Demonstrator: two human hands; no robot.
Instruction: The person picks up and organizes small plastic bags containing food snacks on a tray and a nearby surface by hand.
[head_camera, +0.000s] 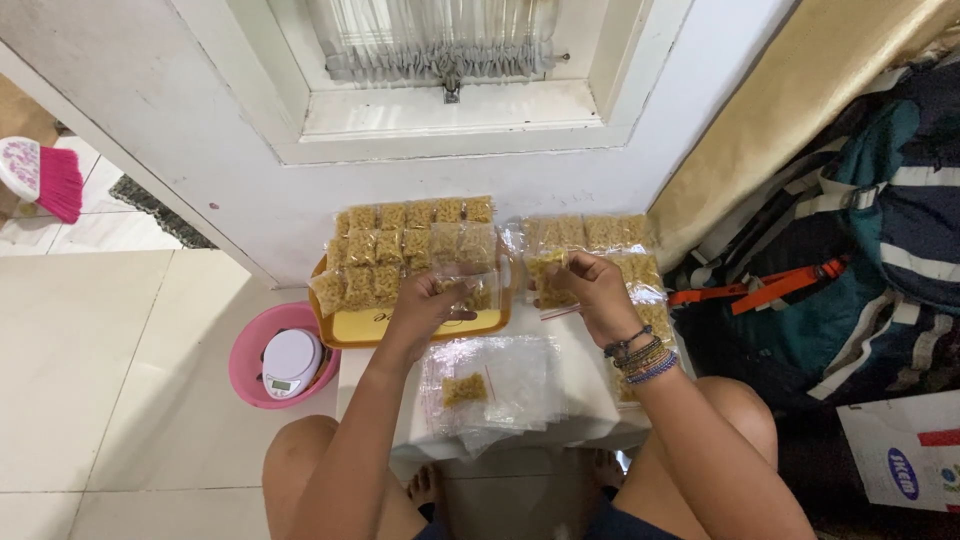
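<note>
Your left hand (425, 305) pinches a small clear bag (462, 290) by its near edge, fingers narrow and closed on the plastic, so the bag hangs flat and its filling can settle. Contents there are hard to read; looks mostly clear with a bit of yellow snack at the far side.

Your right hand (590, 290) is closed around a filled snack bag (548, 280), thumb side toward the left hand, gripping near the mouth. A thin red strip shows just below that grip, probably the seal line, so the hold keeps the opening up and nothing spills.

Just beyond the left grip sits a yellow tray (420, 328) with rows of packed snack bags (410, 245) laid flat and overlapping, stacked tidy so they stay countable. Beyond the right grip and out to its right, a second batch of packed bags (610, 235) lies on the small white table (375, 395).

Nearer to you than both grips is a pile of empty clear bags (510, 385), one partly filled bag (464, 388) on top, within easy reach of either hand.

Well out left of the left grip, on the floor: pink basin (250, 350) holding a white kitchen scale (290, 362). Far right of the right grip: a backpack (850, 260) against the wall.

Beaded bracelets (640, 358) ride your right wrist.
</note>
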